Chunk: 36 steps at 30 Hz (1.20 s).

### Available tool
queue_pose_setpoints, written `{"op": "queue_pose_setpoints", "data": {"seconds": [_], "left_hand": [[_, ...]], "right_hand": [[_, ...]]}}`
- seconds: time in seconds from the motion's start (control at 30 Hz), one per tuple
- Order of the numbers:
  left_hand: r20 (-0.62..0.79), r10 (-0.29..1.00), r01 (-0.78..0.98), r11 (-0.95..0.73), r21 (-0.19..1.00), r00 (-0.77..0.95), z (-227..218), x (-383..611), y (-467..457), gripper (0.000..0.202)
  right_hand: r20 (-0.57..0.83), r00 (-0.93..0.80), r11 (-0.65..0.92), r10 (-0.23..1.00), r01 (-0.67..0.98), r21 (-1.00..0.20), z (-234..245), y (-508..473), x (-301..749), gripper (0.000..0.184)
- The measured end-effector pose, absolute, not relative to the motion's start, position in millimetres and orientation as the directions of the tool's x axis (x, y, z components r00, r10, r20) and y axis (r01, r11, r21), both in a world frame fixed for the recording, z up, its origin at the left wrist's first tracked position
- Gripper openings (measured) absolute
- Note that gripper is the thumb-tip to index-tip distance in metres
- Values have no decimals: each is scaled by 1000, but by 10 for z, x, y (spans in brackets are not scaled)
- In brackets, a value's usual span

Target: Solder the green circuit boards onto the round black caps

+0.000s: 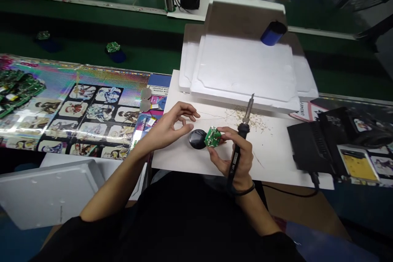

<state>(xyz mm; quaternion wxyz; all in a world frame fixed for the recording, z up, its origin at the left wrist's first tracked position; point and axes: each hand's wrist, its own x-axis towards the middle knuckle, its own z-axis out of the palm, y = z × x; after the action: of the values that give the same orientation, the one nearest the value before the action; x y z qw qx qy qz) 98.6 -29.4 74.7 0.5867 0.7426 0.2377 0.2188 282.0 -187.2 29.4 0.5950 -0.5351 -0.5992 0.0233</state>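
A small green circuit board (213,137) sits just above a round black puck (197,139) on a white board (196,157). My right hand (236,153) grips a black soldering iron (238,151), its metal tip (251,102) pointing up and away, and its fingertips touch the circuit board's edge. My left hand (167,127) hovers beside the board with curved fingers. A thin wire (213,116) runs from near those fingertips, but I cannot tell whether they pinch it. Pale clippings (248,120) lie scattered beyond the iron.
A black soldering station (316,143) stands to the right. Left lies a printed mat (92,110) with a pile of circuit boards (18,90). Ahead are a white foam block (242,65), a blue roll (273,32), a solder spool (168,1) and a green conveyor (101,0).
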Motion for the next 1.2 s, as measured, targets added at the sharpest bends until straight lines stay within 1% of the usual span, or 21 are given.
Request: {"op": "queue_pose_setpoints", "data": {"seconds": [0.13,0.17,0.2,0.27,0.33,0.4,0.47,0.5,0.57,0.63,0.67,0.7,0.77,0.83,0.87,0.93,1.0,1.1,1.13,1.2], "left_hand": [[-55,329,148,-265,953,943,647,822,-252,71],[-65,295,155,-293,943,953,618,812,-265,74],[-61,288,155,-317,936,956,584,817,-288,76],[-13,333,139,-359,923,943,498,862,-368,74],[57,448,154,-420,895,892,406,930,-491,74],[109,598,241,-475,846,794,343,991,-639,75],[137,694,332,-497,802,707,336,1016,-764,80],[146,704,351,-510,786,695,353,1013,-802,82],[163,644,309,-554,773,748,412,978,-810,83],[154,537,213,-559,802,830,460,931,-747,76],[144,499,176,-539,824,855,468,913,-706,73],[135,487,161,-518,840,863,464,901,-670,70],[151,543,183,-511,840,826,427,901,-632,64],[186,611,220,-526,821,769,389,912,-643,64],[191,623,223,-523,823,758,383,912,-656,65],[151,613,216,-482,849,775,409,889,-667,60],[113,589,217,-460,861,800,473,845,-633,46],[141,557,212,-521,827,819,573,794,-524,19],[166,542,201,-552,809,824,596,791,-488,13],[204,513,167,-587,792,834,619,800,-431,9]], "right_hand": [[669,318,395,672,610,-687,220,-1991,2925,69],[662,316,382,679,618,-687,195,-2020,2943,71],[658,308,375,687,625,-685,172,-2045,2955,72],[645,290,365,707,632,-684,138,-2082,2962,74],[635,275,353,722,643,-680,129,-2099,2958,72],[630,268,334,728,664,-669,138,-2098,2955,71],[637,254,328,728,686,-649,154,-2088,2960,70],[637,245,327,731,694,-642,161,-2084,2964,70],[635,229,325,738,703,-633,170,-2078,2974,70],[630,220,324,745,706,-630,175,-2077,2979,71],[633,215,329,743,707,-626,177,-2076,2978,71],[638,210,334,741,708,-622,180,-2074,2975,72],[642,201,342,740,709,-616,187,-2067,2967,73],[646,187,349,740,714,-607,196,-2056,2961,72],[647,182,350,740,717,-602,201,-2050,2961,72],[646,172,349,744,724,-595,211,-2041,2966,72],[638,164,344,753,728,-593,219,-2032,2974,71],[628,136,351,767,730,-587,223,-2013,2975,69],[627,125,358,769,728,-585,223,-2003,2969,68],[625,98,376,775,723,-580,225,-1978,2951,67]]}}
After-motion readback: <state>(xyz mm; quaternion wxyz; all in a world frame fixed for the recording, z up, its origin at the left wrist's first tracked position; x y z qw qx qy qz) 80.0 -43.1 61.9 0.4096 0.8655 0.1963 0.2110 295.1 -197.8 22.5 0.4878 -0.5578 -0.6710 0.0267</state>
